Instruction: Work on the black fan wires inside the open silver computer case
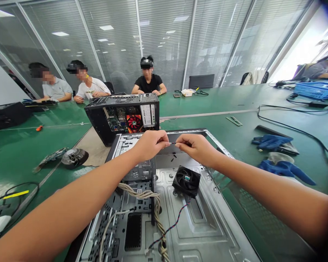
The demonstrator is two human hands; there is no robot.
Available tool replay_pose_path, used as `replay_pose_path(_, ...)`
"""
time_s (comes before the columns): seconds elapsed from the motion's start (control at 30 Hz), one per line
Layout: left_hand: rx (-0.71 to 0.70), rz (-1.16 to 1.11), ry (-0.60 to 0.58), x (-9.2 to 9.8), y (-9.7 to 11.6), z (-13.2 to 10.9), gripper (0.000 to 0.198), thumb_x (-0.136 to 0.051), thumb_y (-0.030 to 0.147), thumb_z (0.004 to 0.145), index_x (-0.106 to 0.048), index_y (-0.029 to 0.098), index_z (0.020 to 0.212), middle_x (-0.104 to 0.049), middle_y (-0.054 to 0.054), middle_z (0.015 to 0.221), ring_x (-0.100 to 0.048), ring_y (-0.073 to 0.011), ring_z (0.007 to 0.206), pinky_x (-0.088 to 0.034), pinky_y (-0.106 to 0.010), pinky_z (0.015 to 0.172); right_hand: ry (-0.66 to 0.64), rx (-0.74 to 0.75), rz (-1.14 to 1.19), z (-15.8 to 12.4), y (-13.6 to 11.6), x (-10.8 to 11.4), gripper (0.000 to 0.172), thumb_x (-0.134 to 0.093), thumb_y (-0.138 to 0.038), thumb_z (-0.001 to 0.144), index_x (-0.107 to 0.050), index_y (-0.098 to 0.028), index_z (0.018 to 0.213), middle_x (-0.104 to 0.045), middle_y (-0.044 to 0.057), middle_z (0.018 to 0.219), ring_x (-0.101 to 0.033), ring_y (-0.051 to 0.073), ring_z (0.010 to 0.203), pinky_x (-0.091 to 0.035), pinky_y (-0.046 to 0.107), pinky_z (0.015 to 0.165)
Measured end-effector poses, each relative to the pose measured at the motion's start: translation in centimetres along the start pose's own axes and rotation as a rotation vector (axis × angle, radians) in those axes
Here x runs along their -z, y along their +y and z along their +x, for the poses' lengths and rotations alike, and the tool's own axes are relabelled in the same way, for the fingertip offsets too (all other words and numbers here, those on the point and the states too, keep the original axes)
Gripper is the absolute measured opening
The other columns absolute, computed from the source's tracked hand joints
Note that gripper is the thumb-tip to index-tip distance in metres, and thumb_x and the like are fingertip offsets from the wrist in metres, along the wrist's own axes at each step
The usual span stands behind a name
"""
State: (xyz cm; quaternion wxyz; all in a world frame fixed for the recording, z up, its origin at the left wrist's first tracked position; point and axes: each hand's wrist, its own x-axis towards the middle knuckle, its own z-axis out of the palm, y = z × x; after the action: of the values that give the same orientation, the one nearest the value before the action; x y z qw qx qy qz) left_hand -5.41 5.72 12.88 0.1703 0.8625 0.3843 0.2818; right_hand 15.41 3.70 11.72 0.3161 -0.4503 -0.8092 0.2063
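Note:
An open grey computer case [207,225] lies flat in front of me on the green table. My left hand [149,145] and my right hand [195,146] are both closed in a pinch over its far end. Between their fingertips stretches a short thin dark item [172,143], too small to name. Below my right hand a loose black fan [186,181] lies inside the case, its thin wire trailing toward me. A bundle of pale cables [150,198] runs through the case under my left forearm.
A second open case [123,116] with a red fan stands behind. Blue gloves [273,142] lie at the right, a round cooler [74,157] and a circuit board at the left. Black cables cross the table [22,145]. Three people sit at the far side.

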Motion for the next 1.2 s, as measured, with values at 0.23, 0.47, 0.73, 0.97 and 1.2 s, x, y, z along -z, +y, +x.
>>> replay_pose_path(0.23,0.007,0.101,-0.035,-0.1,0.1,0.1,0.017,-0.055,0.027,0.090,-0.064,0.016,0.080,-0.065,0.000,0.067,-0.054,-0.0109,0.062,-0.037,-0.024,0.060,0.016,0.004,0.027,0.0,0.1,-0.3,0.015,-0.053,-0.028,0.084,-0.058,-0.019,0.074,-0.054,-0.001,0.064,-0.044,0.014,0.062,-0.034,0.030,0.061)
replay_pose_path(0.47,-0.144,0.145,0.064,-0.3,0.4,-0.2,0.008,-0.056,0.019,0.085,-0.062,0.016,0.082,-0.064,0.000,0.074,-0.054,-0.0114,0.067,-0.039,-0.025,0.064,-0.042,-0.055,0.178,0.5,0.5,-0.5,0.015,-0.051,-0.030,0.083,-0.057,-0.019,0.075,-0.058,0.001,0.068,-0.050,0.016,0.067,-0.038,0.032,0.066)
replay_pose_path(0.73,-0.195,0.173,0.084,-1.0,0.1,-0.1,0.007,-0.058,0.018,0.084,-0.065,0.017,0.083,-0.064,-0.001,0.079,-0.057,-0.0135,0.074,-0.042,-0.026,0.068,-0.073,-0.057,0.215,0.4,0.1,-0.7,0.016,-0.052,-0.032,0.082,-0.055,-0.019,0.073,-0.050,-0.001,0.066,-0.042,0.013,0.063,-0.034,0.030,0.061)
replay_pose_path(0.97,-0.136,0.254,0.012,-0.9,0.9,-0.3,0.013,-0.051,0.017,0.087,-0.064,0.019,0.088,-0.066,-0.002,0.087,-0.058,-0.0154,0.079,-0.042,-0.028,0.070,-0.101,-0.076,0.199,0.2,0.2,-0.5,0.017,-0.055,-0.033,0.080,-0.058,-0.018,0.072,-0.049,-0.002,0.063,-0.038,0.012,0.058,-0.030,0.029,0.057)
replay_pose_path(1.2,-0.138,0.297,-0.042,-0.9,1.2,-0.2,0.014,-0.050,0.017,0.087,-0.063,0.019,0.083,-0.063,-0.003,0.082,-0.056,-0.0169,0.080,-0.041,-0.029,0.071,-0.108,-0.057,0.119,0.1,0.2,-0.8,0.014,-0.055,-0.030,0.079,-0.057,-0.018,0.072,-0.052,-0.002,0.062,-0.041,0.012,0.059,-0.031,0.028,0.057)
